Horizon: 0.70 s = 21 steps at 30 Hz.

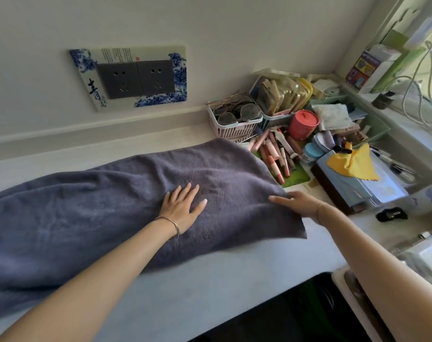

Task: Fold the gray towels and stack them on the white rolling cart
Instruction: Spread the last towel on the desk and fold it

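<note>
Eyeglasses (237, 112) in pink basket (234, 131), packets (281, 95) in blue basket (275, 120) near gray towel (111, 206)

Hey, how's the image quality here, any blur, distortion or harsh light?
Head view: wide-angle distortion slightly bows the wall ledge; soft daylight from the right lights the gray towel evenly; the right hand at its edge is slightly blurred, the left hand pressed flat sharper.

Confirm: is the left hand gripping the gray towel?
No, the left hand lies flat on top of the gray towel with its fingers straight and spread, not curled round the fabric.
</note>
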Each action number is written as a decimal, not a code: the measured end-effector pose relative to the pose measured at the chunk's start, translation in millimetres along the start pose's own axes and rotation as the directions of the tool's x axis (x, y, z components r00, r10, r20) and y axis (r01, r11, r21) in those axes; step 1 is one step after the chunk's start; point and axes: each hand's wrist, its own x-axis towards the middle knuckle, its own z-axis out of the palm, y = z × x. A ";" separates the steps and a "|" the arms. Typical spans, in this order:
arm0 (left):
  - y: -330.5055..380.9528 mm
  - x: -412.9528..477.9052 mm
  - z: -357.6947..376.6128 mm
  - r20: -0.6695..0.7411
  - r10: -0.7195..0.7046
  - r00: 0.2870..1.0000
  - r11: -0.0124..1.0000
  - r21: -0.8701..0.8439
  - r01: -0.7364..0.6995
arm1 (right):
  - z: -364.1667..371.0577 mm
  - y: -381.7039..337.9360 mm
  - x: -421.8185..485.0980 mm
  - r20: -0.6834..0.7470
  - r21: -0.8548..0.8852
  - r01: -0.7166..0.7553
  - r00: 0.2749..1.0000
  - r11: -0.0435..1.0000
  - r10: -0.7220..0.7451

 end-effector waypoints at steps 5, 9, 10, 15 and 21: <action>7.1 -18.0 26.9 -0.023 0.009 1.000 0.995 0.095 -0.007 | 33.7 25.5 1.9 -0.087 0.073 -0.142 0.985 0.987 0.148; 3.7 -20.9 43.7 -0.076 0.020 0.997 0.986 0.165 -0.008 | 21.9 31.8 -4.5 -0.269 -0.053 -0.098 0.960 0.994 0.080; 4.1 -22.1 46.3 -0.086 0.030 0.996 0.986 0.167 -0.015 | 20.9 34.1 -5.7 -0.326 -0.099 -0.108 0.943 0.989 0.071; 3.3 -31.4 57.4 -0.219 0.001 0.976 0.994 0.105 0.023 | 70.4 20.6 -4.8 -0.434 -0.438 0.107 0.844 0.893 -0.314; 14.2 -46.7 72.7 -0.323 -0.128 0.938 0.982 0.087 0.165 | 156.9 1.1 -12.5 -0.161 -0.596 0.294 0.868 0.747 -0.470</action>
